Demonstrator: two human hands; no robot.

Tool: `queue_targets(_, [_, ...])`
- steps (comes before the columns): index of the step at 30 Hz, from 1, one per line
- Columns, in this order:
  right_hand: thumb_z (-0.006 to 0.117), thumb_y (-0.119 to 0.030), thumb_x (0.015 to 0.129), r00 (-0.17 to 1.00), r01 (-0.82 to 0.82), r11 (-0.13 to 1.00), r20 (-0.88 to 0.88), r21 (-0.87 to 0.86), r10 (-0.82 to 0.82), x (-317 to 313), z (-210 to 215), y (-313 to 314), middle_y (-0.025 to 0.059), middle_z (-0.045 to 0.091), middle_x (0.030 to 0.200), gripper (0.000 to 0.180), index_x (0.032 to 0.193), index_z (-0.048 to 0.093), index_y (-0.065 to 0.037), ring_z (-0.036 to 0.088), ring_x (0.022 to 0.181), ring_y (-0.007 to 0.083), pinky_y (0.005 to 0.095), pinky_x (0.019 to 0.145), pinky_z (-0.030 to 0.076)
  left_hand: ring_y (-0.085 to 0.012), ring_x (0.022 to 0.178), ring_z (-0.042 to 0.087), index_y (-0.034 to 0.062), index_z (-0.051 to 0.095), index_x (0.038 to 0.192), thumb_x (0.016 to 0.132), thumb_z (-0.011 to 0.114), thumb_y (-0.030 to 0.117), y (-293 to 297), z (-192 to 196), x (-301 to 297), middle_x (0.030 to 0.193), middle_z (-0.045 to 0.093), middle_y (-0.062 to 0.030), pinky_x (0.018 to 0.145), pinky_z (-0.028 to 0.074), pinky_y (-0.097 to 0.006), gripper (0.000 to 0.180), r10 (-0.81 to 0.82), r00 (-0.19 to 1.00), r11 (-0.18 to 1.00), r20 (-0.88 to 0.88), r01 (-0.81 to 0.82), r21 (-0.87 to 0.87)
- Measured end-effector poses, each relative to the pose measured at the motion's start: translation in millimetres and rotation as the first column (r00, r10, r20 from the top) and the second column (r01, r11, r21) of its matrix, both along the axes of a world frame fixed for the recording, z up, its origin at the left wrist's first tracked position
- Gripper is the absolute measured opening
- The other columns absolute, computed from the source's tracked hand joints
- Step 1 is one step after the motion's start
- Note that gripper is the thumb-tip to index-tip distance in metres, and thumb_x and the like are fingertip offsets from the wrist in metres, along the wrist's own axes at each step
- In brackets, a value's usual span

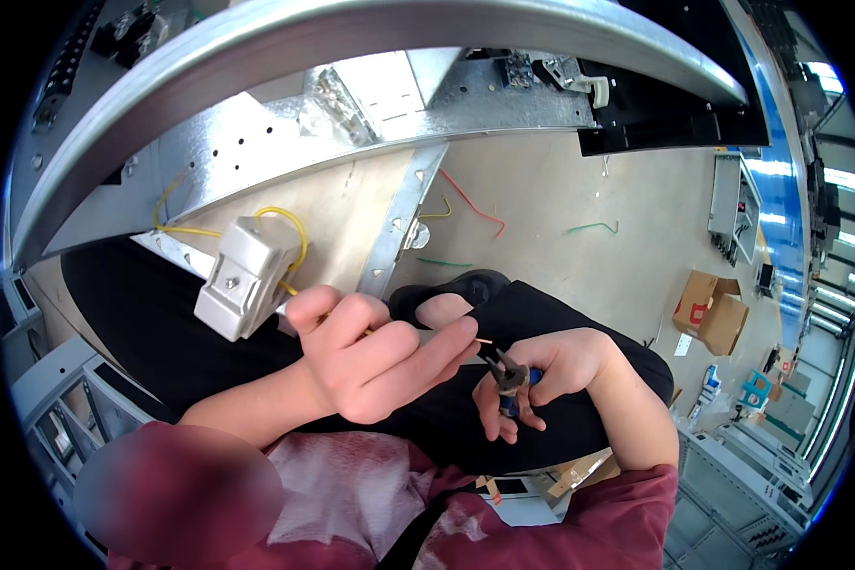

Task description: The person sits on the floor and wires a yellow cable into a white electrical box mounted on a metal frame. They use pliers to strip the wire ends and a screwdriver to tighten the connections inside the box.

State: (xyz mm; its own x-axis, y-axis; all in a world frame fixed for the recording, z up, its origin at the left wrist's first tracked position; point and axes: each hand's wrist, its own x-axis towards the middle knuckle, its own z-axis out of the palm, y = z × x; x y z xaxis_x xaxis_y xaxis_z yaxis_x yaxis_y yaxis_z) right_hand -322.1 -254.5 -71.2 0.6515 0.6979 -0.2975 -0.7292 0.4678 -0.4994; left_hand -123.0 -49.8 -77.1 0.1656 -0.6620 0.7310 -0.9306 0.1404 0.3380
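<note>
The left hand is closed around a yellow wire, thumb and forefinger pinching it so that a short bare end projects past the fingertips. The right hand is wrapped around the blue grips of small pliers, whose nose points at that bare end, just beside it; whether it touches cannot be told. The wire end appears already stripped. The wire runs back in a loop to a white terminal block resting by a metal frame rail; its connection there is hidden. Farther off, red and green wire offcuts lie on the floor, with cardboard boxes beyond.
</note>
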Motion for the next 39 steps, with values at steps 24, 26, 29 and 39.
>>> queue_targets(24, [0.056, 0.007, 0.072, 0.987, -0.004, 1.0, 0.164, 0.013, 0.002, 8.2, -4.2, 9.4, 0.0129, 0.076, 0.114, 0.059, 0.128, 0.076, 0.005, 0.072, 0.106, 0.0214, 0.0331, 0.091, 0.054, -0.0196, 0.081, 0.047, 0.0201, 0.089, 0.109, 0.064, 0.093, 0.03, 3.8, 3.2, 3.1, 0.085, 0.048, 0.006, 0.086, 0.029, -0.043, 0.046, -0.011, 1.0, 1.0, -0.008, 0.012, 0.021])
queue_targets(26, [0.058, 0.007, 0.078, 0.988, -0.008, 1.0, 0.153, -0.002, 0.008, 9.4, 0.6, 9.9, 0.0113, 0.076, 0.117, 0.057, 0.133, 0.074, 0.005, 0.069, 0.109, 0.0199, 0.0325, 0.095, 0.052, -0.0194, 0.081, 0.047, 0.0201, 0.089, 0.109, 0.064, 0.093, 0.03, 2.4, 1.9, 2.2, 0.084, 0.048, 0.0062, 0.086, 0.029, -0.042, 0.046, -0.005, 1.0, 1.0, -0.009, 0.006, 0.011])
queue_targets(29, [0.062, 0.001, 0.094, 0.985, 0.011, 0.994, 0.173, -0.109, 0.008, 9.1, 6.2, 15.5, 0.0087, 0.075, 0.124, 0.048, 0.142, 0.07, 0.001, 0.066, 0.114, 0.019, 0.0325, 0.1, 0.05, -0.0193, 0.08, 0.047, 0.0202, 0.089, 0.108, 0.066, 0.092, 0.03, 1.6, 2.2, 2.6, 0.083, 0.048, 0.0064, 0.086, 0.029, -0.042, 0.044, 0.001, 1.0, 1.0, -0.002, -0.001, 0.011])
queue_targets(39, [0.066, -0.011, 0.109, 0.926, 0.145, 0.855, 0.373, -0.498, 0.06, 4.7, 22.4, 19.2, 0.0062, 0.07, 0.115, 0.039, 0.147, 0.065, -0.005, 0.064, 0.109, 0.0205, 0.0339, 0.102, 0.05, -0.0194, 0.078, 0.046, 0.0199, 0.089, 0.107, 0.066, 0.091, 0.031, 3.7, 4.2, 3.3, 0.083, 0.048, 0.0063, 0.086, 0.029, -0.042, 0.042, 0.007, 1.0, 0.999, -0.002, -0.006, 0.032])
